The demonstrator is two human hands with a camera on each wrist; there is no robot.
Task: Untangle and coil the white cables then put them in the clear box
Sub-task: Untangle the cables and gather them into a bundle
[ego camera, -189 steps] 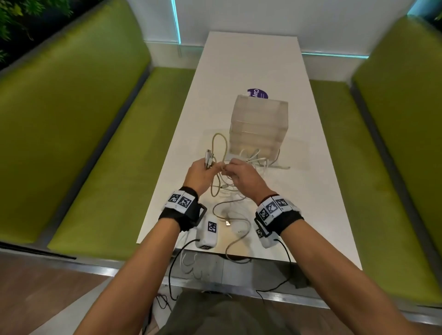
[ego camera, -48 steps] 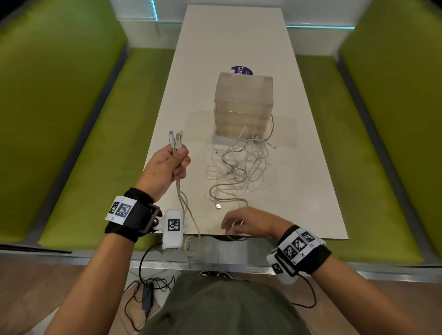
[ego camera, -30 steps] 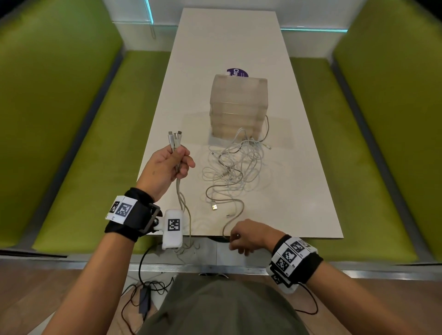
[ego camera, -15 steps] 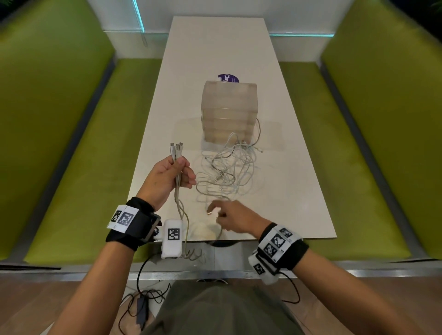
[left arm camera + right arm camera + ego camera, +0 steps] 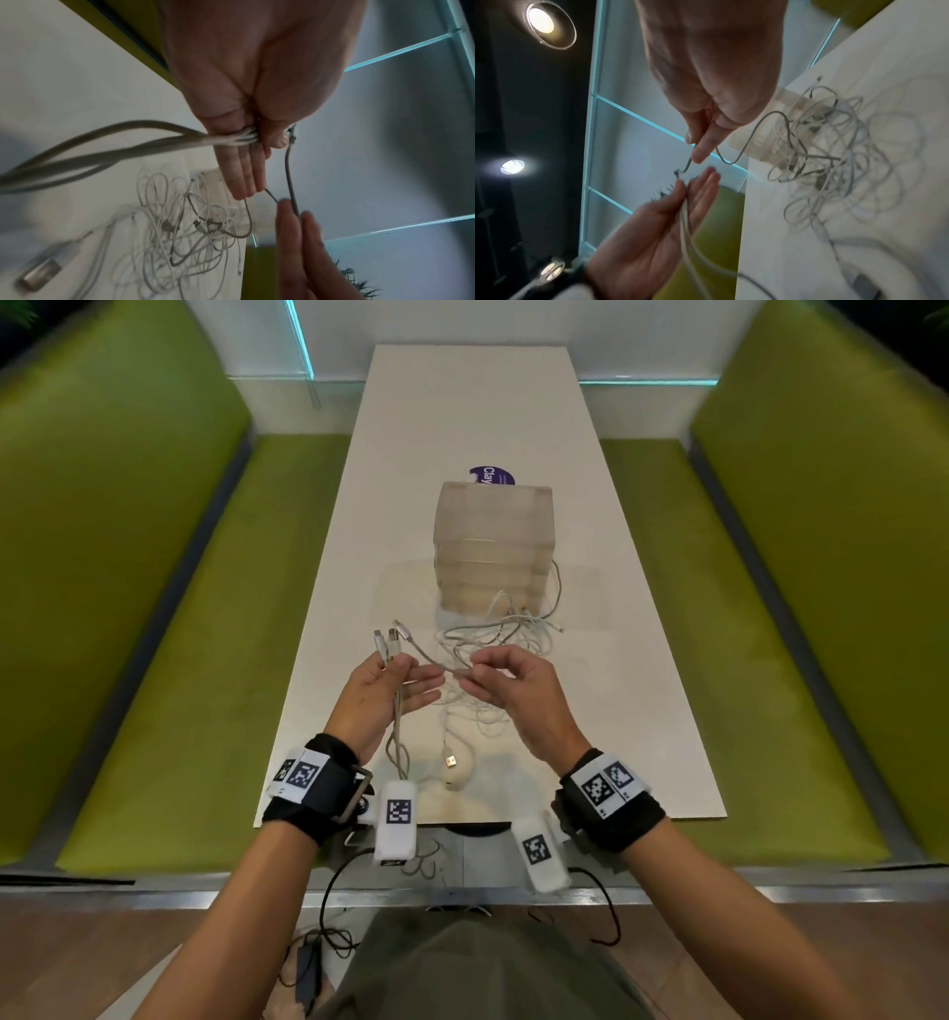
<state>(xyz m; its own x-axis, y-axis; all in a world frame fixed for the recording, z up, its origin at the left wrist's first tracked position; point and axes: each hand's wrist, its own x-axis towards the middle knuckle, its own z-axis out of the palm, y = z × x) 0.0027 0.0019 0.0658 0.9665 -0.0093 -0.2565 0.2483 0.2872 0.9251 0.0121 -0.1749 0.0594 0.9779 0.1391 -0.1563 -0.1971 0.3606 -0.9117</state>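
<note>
While the left hand (image 5: pixel 382 695) pinches a small bunch of thin cable ends (image 5: pixel 390 647) between its thumb and first finger, its other fingers stick out straight and flat. Three small plugs poke up above that hand, and the round, smooth strands hang down from it toward the near edge of the white table (image 5: pixel 642 711). In the left wrist view the strands look pale grey and twist around each other (image 5: pixel 115 148).

The right hand (image 5: pixel 513 690) is raised just beside the left one. Its thumb and first finger pinch one thin cable (image 5: pixel 436 662) that runs across to the plugs in the left hand. Its other fingers curl loosely.

Behind the hands, a messy pile of white cables (image 5: pixel 493 639) lies on the smooth, flat table top, all loops and knots. The pile touches the front of the clear box (image 5: pixel 493 541). The box is tall and blocky, made of cloudy see-through plastic, with lines across it like stacked layers. One flat metal plug (image 5: pixel 450 761) lies on the table near the left wrist.

A round purple sticker (image 5: pixel 492 476) shows behind the box. Soft green benches (image 5: pixel 169 660) sit on both sides.
</note>
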